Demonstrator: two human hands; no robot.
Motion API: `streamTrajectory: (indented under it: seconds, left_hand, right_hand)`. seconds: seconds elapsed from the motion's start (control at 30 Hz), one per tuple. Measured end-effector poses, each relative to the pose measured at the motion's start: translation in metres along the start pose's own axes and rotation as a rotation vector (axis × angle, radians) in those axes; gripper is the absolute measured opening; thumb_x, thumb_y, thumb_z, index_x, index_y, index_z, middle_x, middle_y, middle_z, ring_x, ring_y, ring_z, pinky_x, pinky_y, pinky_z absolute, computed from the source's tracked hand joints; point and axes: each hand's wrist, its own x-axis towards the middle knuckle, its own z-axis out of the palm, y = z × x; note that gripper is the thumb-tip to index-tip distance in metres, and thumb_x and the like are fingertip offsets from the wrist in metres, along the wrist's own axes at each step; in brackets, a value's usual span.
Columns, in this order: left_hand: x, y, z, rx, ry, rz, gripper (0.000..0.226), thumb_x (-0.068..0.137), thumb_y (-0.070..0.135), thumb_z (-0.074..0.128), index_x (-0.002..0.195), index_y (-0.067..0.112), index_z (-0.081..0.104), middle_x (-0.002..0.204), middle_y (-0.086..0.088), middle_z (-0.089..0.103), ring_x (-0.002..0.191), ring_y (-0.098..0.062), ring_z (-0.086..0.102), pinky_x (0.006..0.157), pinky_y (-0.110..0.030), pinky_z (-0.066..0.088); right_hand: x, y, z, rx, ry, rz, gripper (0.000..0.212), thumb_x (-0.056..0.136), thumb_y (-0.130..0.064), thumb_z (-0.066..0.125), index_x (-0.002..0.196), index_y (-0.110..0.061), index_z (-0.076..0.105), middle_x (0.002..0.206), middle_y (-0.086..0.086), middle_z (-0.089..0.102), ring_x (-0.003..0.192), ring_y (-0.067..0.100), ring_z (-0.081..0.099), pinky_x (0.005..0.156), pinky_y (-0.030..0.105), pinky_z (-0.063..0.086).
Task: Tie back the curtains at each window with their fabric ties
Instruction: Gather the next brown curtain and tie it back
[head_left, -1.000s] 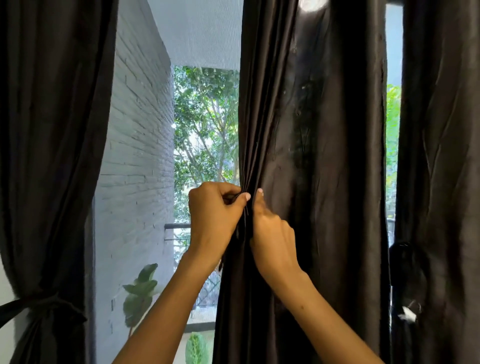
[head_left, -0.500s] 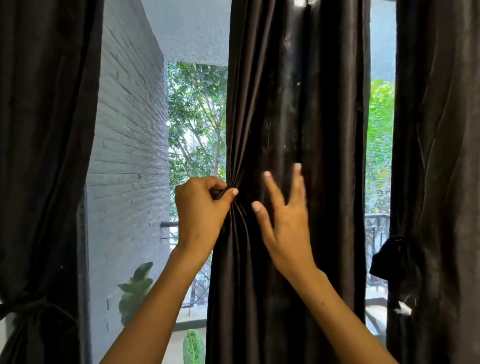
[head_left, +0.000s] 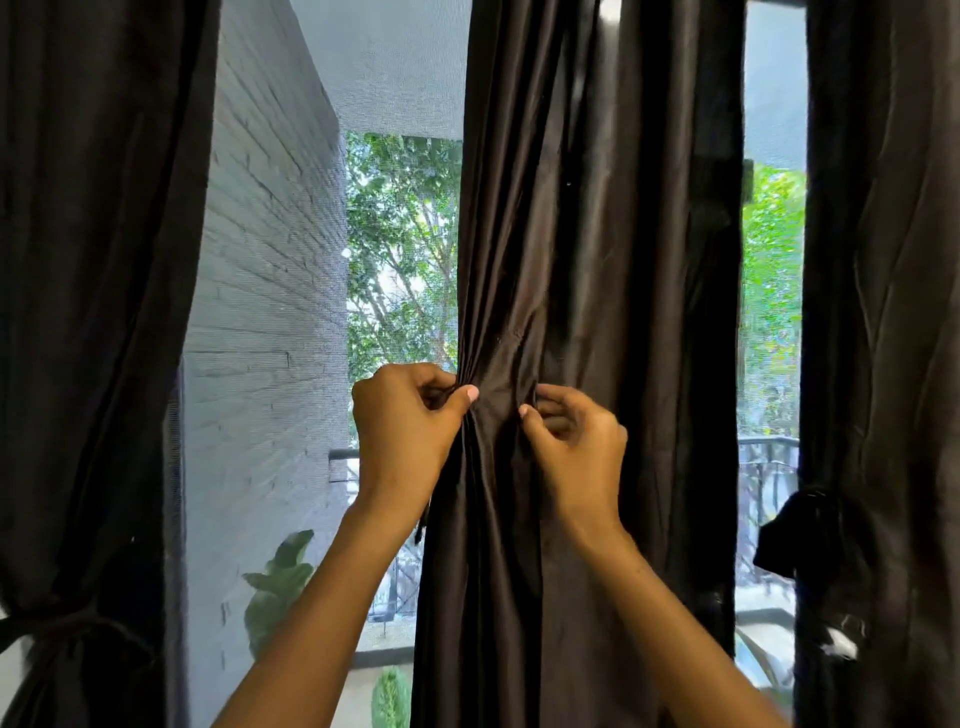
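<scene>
Head view: the middle curtain (head_left: 597, 312) hangs dark through the centre of the window. The left hand (head_left: 405, 431) grips its bunched left edge, thumb pressed over the folds. At its 3 o'clock, just beside it, the right hand (head_left: 576, 441) pinches a fold of the same curtain with curled fingers. At 8 o'clock the left curtain (head_left: 93, 312) is cinched by a fabric tie (head_left: 62, 623). At 3 o'clock hangs the right curtain (head_left: 883, 312).
</scene>
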Motion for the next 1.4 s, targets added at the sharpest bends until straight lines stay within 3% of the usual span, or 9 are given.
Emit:
streamTrajectory:
  seconds: [0.17, 0.37, 0.63, 0.77, 0.93, 1.03, 1.17, 1.27, 1.4]
  left_hand:
    - [-0.003, 0.0, 0.001, 0.063, 0.013, 0.073, 0.008, 0.073, 0.016, 0.079, 0.074, 0.01, 0.074, 0.065, -0.002, 0.071, 0.061, -0.013, 0.067, 0.065, -0.026, 0.052]
    - [-0.007, 0.001, 0.004, 0.037, -0.004, 0.069, 0.007, 0.076, 0.016, 0.076, 0.08, 0.011, 0.075, 0.07, -0.001, 0.072, 0.065, -0.009, 0.067, 0.067, -0.024, 0.053]
    - [-0.01, 0.007, 0.001, -0.045, -0.033, 0.038, 0.015, 0.076, 0.027, 0.076, 0.077, 0.013, 0.076, 0.066, 0.0, 0.071, 0.061, -0.006, 0.065, 0.063, -0.021, 0.05]
    - [-0.004, 0.007, 0.003, 0.002, -0.009, 0.02, 0.014, 0.074, 0.023, 0.078, 0.074, 0.01, 0.075, 0.065, -0.003, 0.071, 0.06, -0.011, 0.066, 0.063, -0.026, 0.052]
    - [-0.002, 0.002, 0.005, 0.033, -0.002, 0.022, 0.013, 0.076, 0.02, 0.078, 0.077, 0.007, 0.075, 0.066, -0.007, 0.071, 0.063, -0.019, 0.067, 0.07, -0.034, 0.055]
    - [-0.003, 0.001, 0.008, 0.022, -0.014, 0.014, 0.016, 0.077, 0.022, 0.077, 0.081, 0.007, 0.076, 0.067, -0.007, 0.071, 0.063, -0.018, 0.067, 0.069, -0.034, 0.055]
    - [-0.002, 0.0, 0.013, 0.034, -0.017, 0.017, 0.018, 0.077, 0.023, 0.077, 0.084, 0.006, 0.076, 0.072, -0.009, 0.072, 0.068, -0.02, 0.068, 0.072, -0.035, 0.055]
    - [-0.003, 0.0, 0.014, 0.044, -0.017, 0.037, 0.017, 0.077, 0.022, 0.076, 0.084, 0.006, 0.076, 0.073, -0.008, 0.073, 0.069, -0.02, 0.069, 0.073, -0.034, 0.055]
    - [-0.004, -0.001, 0.015, 0.056, -0.009, 0.066, 0.015, 0.079, 0.023, 0.075, 0.085, 0.009, 0.076, 0.074, -0.005, 0.073, 0.069, -0.015, 0.069, 0.07, -0.027, 0.054]
  right_hand:
    - [-0.027, -0.021, -0.001, -0.163, -0.006, -0.345, 0.044, 0.073, 0.0, 0.069, 0.116, -0.01, 0.067, 0.087, -0.001, 0.06, 0.07, 0.004, 0.056, 0.067, 0.023, 0.05]
    - [-0.031, -0.028, 0.0, -0.117, -0.203, -0.294, 0.052, 0.074, 0.004, 0.063, 0.122, -0.015, 0.065, 0.091, -0.001, 0.056, 0.072, 0.013, 0.057, 0.062, 0.041, 0.053]
    - [-0.027, -0.023, -0.001, 0.0, -0.291, -0.282, 0.045, 0.075, 0.008, 0.058, 0.116, -0.008, 0.067, 0.094, 0.001, 0.056, 0.078, 0.009, 0.056, 0.063, 0.025, 0.049]
    - [-0.026, -0.024, -0.009, -0.067, -0.38, -0.297, 0.038, 0.083, -0.003, 0.063, 0.12, -0.015, 0.067, 0.108, 0.0, 0.059, 0.096, 0.013, 0.059, 0.078, 0.035, 0.052]
    - [-0.011, -0.015, -0.024, -0.319, 0.108, -0.214, 0.071, 0.083, -0.037, 0.07, 0.143, -0.019, 0.039, 0.155, 0.019, 0.016, 0.145, 0.027, 0.015, 0.116, 0.041, 0.021]
    - [-0.003, -0.011, -0.023, -0.055, -0.067, 0.052, 0.105, 0.074, -0.045, 0.075, 0.151, -0.018, 0.009, 0.155, 0.011, 0.024, 0.138, 0.002, 0.024, 0.107, 0.011, 0.023]
    - [0.004, -0.013, -0.012, 0.307, -0.229, 0.259, 0.077, 0.075, -0.015, 0.079, 0.14, -0.014, 0.04, 0.118, 0.013, 0.065, 0.092, 0.001, 0.065, 0.075, 0.015, 0.05]
    - [-0.005, -0.017, -0.008, -0.007, -0.049, -0.025, 0.041, 0.079, -0.005, 0.073, 0.119, -0.011, 0.064, 0.106, 0.006, 0.071, 0.091, 0.013, 0.068, 0.079, 0.029, 0.055]
    - [-0.031, -0.027, 0.002, -0.357, -0.013, -0.311, 0.056, 0.079, 0.005, 0.058, 0.129, -0.021, 0.06, 0.113, 0.002, 0.06, 0.097, 0.022, 0.061, 0.068, 0.036, 0.051]
